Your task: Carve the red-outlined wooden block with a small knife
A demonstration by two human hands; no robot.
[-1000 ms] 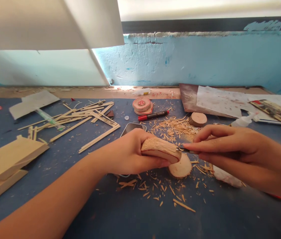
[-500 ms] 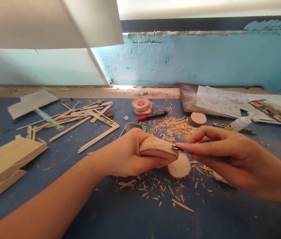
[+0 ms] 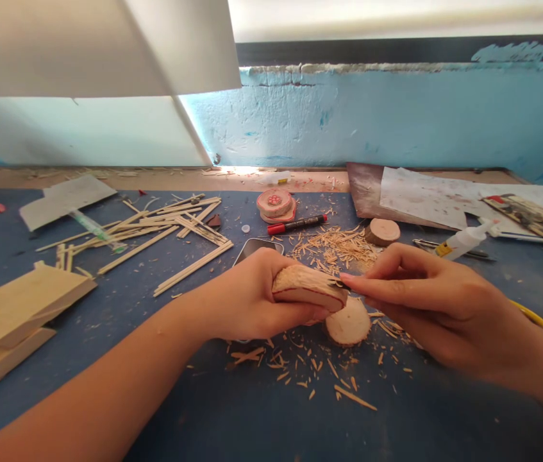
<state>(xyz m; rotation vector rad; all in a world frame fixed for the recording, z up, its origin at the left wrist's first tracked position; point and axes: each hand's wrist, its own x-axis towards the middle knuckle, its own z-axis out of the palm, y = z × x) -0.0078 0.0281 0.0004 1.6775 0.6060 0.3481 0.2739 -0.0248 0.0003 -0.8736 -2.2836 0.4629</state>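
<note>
- The left hand (image 3: 256, 295) has its fingers clamped on a piece of wood (image 3: 304, 280), thumb below and palm behind, probably so that it stays firm against pushing.
- This wood is in the air above the desk (image 3: 271, 430), near the middle, with its free end toward the right hand (image 3: 437, 301); this seems to leave the rough upper side open for work.
- The fingers of the right hand are pinched on a small dark tool (image 3: 340, 283), close to its tip, I think for better control. The tip meets the end of the wood.
- A round wood slice (image 3: 348, 324) lies below, and shavings (image 3: 331, 249) are spread around it; the marker (image 3: 296, 224) lies farther back, perhaps to be out of the way.
- The left hand covers one end of the wood and much of the phone (image 3: 259, 245).
- The rest of the tool is hidden in the right hand, so I cannot tell its full shape.
- A yellow curved thing (image 3: 535, 316) is partly behind the right wrist; I cannot tell what it is.
</note>
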